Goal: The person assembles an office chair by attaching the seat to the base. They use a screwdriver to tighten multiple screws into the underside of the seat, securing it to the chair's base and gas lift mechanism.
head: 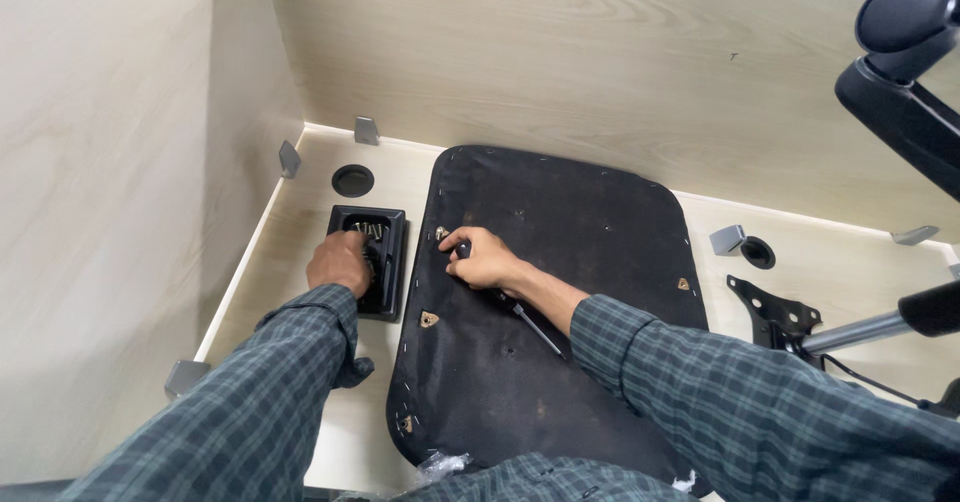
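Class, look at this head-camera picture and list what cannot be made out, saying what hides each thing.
1. Head view: left hand covers part of the black tray; its grip is hidden.
2. Screws: too small to count.
3. Screwdriver: handle hidden inside right hand.
4. Chair mechanism: cut off by the right edge.

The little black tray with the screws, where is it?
In the head view, the tray sits on the desk, left of the black seat board, under the left hand.
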